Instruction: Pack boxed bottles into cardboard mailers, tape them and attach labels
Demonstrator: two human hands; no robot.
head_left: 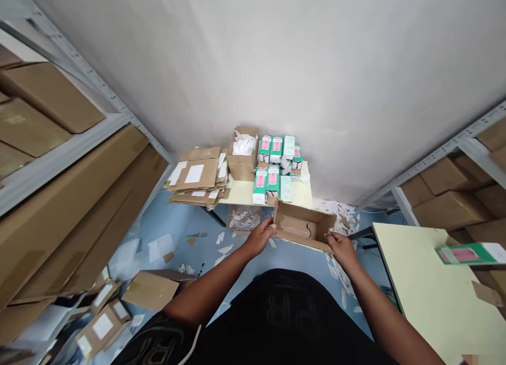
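Between my two hands I hold a brown cardboard box, its open side turned toward me and its inside showing no contents. My left hand grips its left end, and my right hand pinches the lower right corner. Just beyond it, green-and-pink product boxes and pale ones stand on a cream table. A taller carton filled with white material sits beside them. Farther left lies a stack of flattened cardboard with white labels.
Shelves with large cartons line the left; more cartons fill the right rack. A second cream table at right carries a green product box. Paper scraps and cartons litter the blue floor.
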